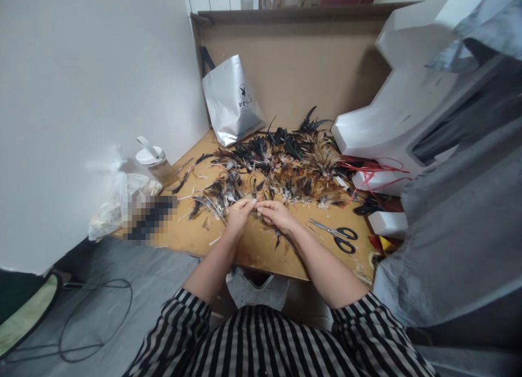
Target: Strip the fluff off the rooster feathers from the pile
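My left hand (241,211) and my right hand (275,212) meet at the front of a feather pile, fingertips pinched together. What they grip is too small to make out, though brown and dark feathers lie right around the fingers. In front of my hands spreads a row of brown and black feather bunches (291,185), their pale quill ends showing. A second row of darker feathers (261,151) lies behind it. A few dark feathers (278,239) rest below my right hand. To the right, scissors (336,234) with black handles lie partly open on the wooden table (253,252).
A silver bag (230,102) leans at the back against a cardboard panel (293,67). On the left stand a lidded plastic cup (157,162) and a white plastic bag (116,208). Red ties (375,170) and white foam (408,105) border the right side, beside grey cloth (460,230).
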Motion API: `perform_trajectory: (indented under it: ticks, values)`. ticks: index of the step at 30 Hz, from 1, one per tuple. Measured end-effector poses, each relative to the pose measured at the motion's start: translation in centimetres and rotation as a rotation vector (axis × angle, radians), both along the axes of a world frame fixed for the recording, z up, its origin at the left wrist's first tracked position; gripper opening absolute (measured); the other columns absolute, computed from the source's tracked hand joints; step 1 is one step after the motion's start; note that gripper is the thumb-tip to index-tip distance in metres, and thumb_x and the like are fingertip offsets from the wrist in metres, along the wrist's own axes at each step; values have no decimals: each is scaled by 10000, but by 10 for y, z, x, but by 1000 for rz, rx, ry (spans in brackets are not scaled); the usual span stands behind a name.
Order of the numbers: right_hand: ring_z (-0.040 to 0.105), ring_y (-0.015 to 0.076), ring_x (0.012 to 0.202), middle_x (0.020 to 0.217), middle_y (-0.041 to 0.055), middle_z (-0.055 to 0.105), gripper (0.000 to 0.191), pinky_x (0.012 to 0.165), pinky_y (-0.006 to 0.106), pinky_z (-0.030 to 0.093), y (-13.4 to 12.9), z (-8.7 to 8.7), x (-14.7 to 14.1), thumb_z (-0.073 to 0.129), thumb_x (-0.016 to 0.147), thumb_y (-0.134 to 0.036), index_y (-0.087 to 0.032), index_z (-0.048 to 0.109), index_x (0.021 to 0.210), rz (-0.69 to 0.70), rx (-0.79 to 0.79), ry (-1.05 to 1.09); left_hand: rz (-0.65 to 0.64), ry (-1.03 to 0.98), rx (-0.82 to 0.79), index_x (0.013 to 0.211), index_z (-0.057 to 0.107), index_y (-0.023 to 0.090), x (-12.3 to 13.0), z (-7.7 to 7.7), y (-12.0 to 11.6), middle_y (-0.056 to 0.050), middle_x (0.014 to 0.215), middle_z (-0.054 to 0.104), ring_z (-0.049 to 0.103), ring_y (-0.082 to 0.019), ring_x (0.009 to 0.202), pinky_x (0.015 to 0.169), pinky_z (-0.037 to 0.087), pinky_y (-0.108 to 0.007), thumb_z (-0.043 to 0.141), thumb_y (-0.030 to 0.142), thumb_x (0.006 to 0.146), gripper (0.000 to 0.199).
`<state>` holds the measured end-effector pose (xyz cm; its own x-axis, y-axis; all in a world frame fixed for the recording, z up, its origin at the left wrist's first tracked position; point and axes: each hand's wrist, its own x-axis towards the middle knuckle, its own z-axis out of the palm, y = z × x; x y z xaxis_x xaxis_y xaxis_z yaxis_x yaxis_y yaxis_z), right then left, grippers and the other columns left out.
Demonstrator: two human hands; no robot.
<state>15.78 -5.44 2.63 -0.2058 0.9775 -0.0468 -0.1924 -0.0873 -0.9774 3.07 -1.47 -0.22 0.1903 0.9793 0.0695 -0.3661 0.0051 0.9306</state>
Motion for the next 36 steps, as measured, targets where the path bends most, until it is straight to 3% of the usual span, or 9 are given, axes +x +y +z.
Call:
perform_trajectory:
  ticks: [11,15,18,20,23,31,36]
  values:
    - [269,12,370,629,-15,532,265,379,189,123,1,-4,7,619,663,-305,-147,632,875,75,14,86,-92,-5,-37,803,669,114,0,2,-3,-48,675,642,578,-142,667,665,442,-270,670,346,622,294]
    - [358,38,417,675,4,576,293,409,192,230,2,-1,10,587,681,-329,-147,636,907,58,111,-119,-94,-35,-62,803,666,110,-1,3,-4,-64,742,659,590,-140,685,676,441,-264,678,320,622,277]
    - [471,86,546,721,27,620,256,530,221,349,5,-2,14,568,683,-326,-144,653,841,-121,214,-373,-59,-122,-87,796,659,118,-4,5,-1,-76,839,664,601,-128,750,693,436,-233,674,285,637,231]
    - [499,112,594,700,30,631,219,578,238,370,8,-5,18,564,678,-318,-148,659,779,-247,244,-537,-11,-200,-126,795,648,128,-7,4,2,-71,843,665,607,-116,762,686,435,-215,670,274,645,211]
    - [507,123,588,649,20,627,174,571,238,360,10,-11,23,557,677,-306,-162,653,692,-316,284,-709,27,-247,-180,805,631,131,-11,2,7,-66,807,667,613,-108,730,654,436,-206,678,266,636,221]
    - [465,100,504,545,-5,577,210,509,220,310,10,-21,17,593,639,-377,-173,632,607,-318,363,-849,-5,-256,-211,801,619,123,-9,1,6,-64,776,668,614,-102,687,613,436,-194,693,255,616,239]
    - [469,96,513,550,-7,575,133,510,216,319,13,-24,13,557,638,-274,-170,616,580,-299,320,-834,-29,-260,-207,777,619,118,-8,1,5,-61,764,666,614,-101,677,606,436,-191,697,264,612,234]
